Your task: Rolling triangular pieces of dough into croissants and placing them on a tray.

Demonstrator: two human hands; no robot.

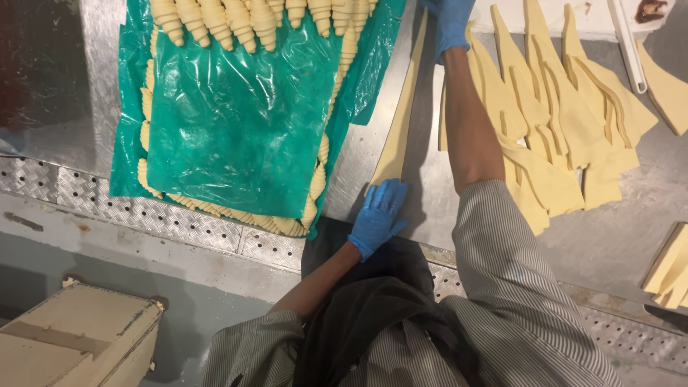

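A: What fills the frame, biggest thing first?

B: The steel table (pixel 401 186), then the green plastic sheet (pixel 236 122) at ten o'clock, with rolled croissants (pixel 244 21) lined along its top edge and more showing around its rim. At two o'clock lies a heap of cut dough triangles (pixel 559 122).

A: And the piece being worked?

B: One long dough triangle (pixel 403 107) runs from near the table's front edge up toward twelve o'clock, between the sheet and the heap.

A: The hands?

B: Both wear blue gloves. The left hand (pixel 378 215) lies flat, fingers spread, pressing on the wide base of the strip. The right hand (pixel 453 25) is at twelve o'clock by the narrow tip; I cannot tell whether it pinches the tip or only rests there, since it is partly out of frame.

A: Which step is this, then?

B: I judge it as stretching the triangle before rolling. The next move calls for an even pull, then rolling from the base without tearing the thin tip.
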